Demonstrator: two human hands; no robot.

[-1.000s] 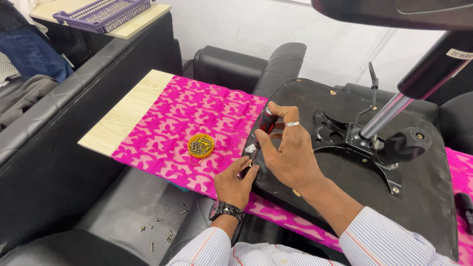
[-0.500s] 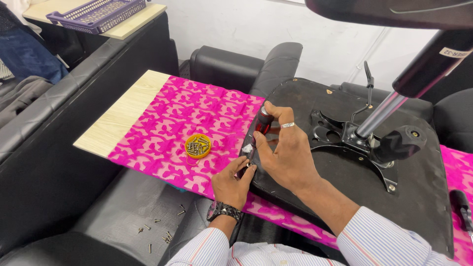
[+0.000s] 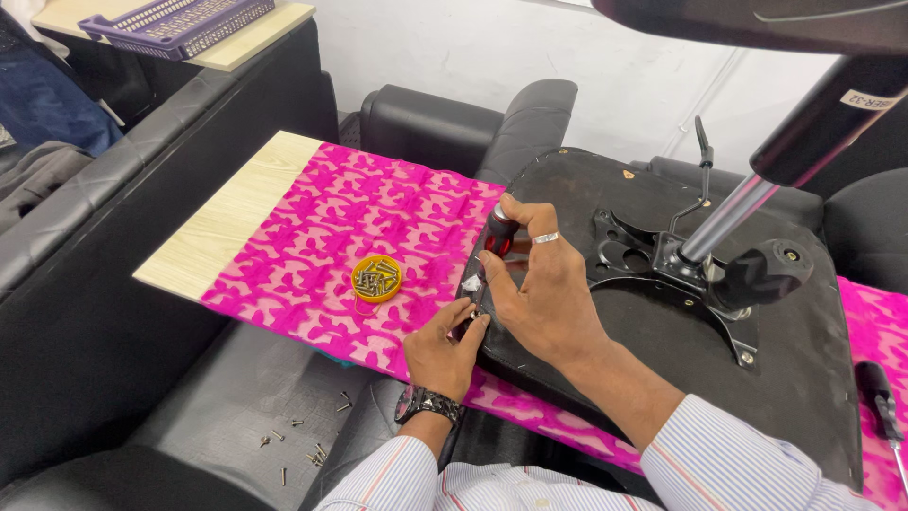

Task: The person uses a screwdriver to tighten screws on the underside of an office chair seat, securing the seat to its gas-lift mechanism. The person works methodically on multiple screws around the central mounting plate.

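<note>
screwdriver (image 3: pixel 498 233): glossy red-and-black plastic handle, metal shaft | seat underside (image 3: pixel 662 397): matt black, slightly rough | bracket (image 3: pixel 653 255): black painted metal | gas-lift rod (image 3: pixel 724 220): polished metal | cloth (image 3: pixel 378 218): pink patterned fabric, creased | board (image 3: pixel 222 222): pale wood-grain, smooth | cup (image 3: pixel 376 277): yellow plastic, holding shiny metal screws | sofa (image 3: pixel 189 407): black leather-look, soft sheen

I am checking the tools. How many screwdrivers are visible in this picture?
2. One screwdriver, red and black, is in the right hand at the seat base edge. A second screwdriver lies on the pink cloth at far right. Others may be hidden.
</note>
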